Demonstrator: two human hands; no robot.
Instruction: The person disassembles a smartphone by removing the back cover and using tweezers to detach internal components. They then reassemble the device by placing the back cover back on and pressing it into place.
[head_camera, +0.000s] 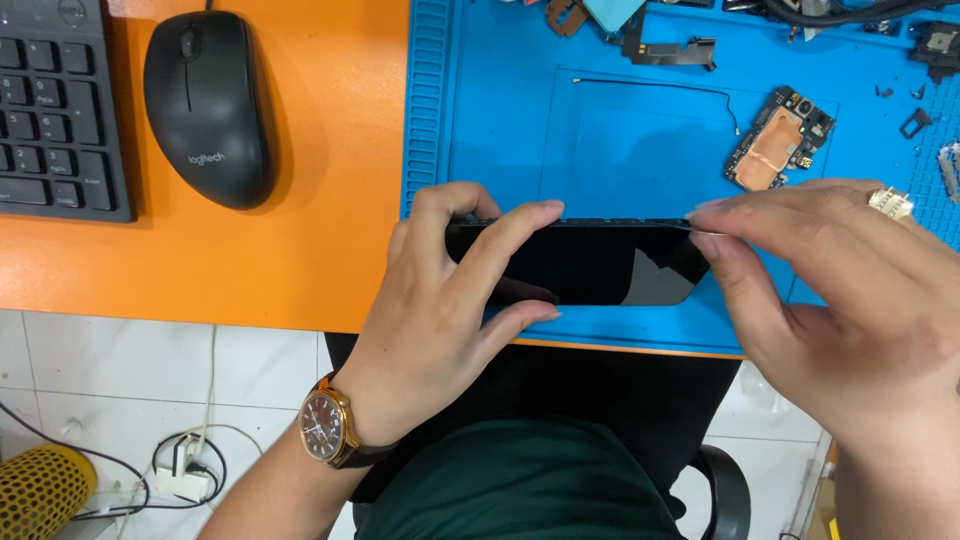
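Left hand (435, 310) clamps the black phone (590, 262) steady over the blue mat (500, 100); right hand (850, 300) fingers pinch its far-right corner.

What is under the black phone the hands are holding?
Under the flat black phone lies the blue rubber work mat, resting on the orange desk. The left hand and right hand grip its ends. The mat directly beneath it is covered.

Desk: orange top (330, 250), its front edge running across the view
Mat: blue work mat (500, 100) covering the desk's right part
Floor: white tiles (110, 370), cables trailing over them
Seat: black chair (725, 490) below the desk edge
Light: bright, even
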